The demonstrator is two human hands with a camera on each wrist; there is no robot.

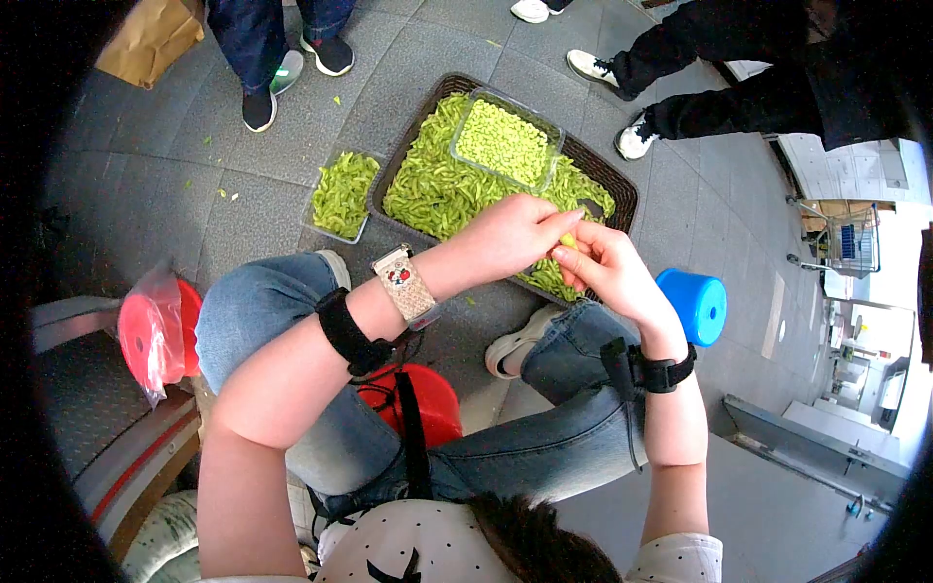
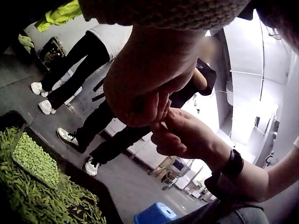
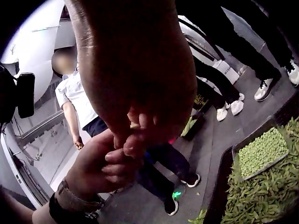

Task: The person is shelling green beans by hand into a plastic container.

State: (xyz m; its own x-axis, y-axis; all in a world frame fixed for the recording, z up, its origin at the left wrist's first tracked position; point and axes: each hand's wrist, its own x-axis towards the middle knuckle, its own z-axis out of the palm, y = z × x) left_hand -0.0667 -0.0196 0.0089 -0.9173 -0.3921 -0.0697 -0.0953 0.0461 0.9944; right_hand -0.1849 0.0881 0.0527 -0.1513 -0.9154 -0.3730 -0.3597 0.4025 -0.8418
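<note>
Both hands meet above the near right part of a dark basket [image 1: 622, 180] heaped with green pods [image 1: 428, 185]. My left hand [image 1: 515, 233] and my right hand [image 1: 607, 267] pinch a small yellow-green pod [image 1: 569, 239] between their fingertips. In the left wrist view the left hand [image 2: 149, 79] and right hand [image 2: 187, 137] touch at the fingertips; the pod is hidden there. A clear tray of shelled beans [image 1: 501, 141] rests on the pods in the basket. Left of the basket stands a clear container of pods [image 1: 343, 194].
A blue stool [image 1: 692, 306] stands right of the right forearm. Red stools are between the legs [image 1: 428, 403] and at the left [image 1: 155, 330], the latter partly under plastic. Other people's shoes [image 1: 637, 136] are beyond the basket. A paper bag [image 1: 151, 39] is at the far left.
</note>
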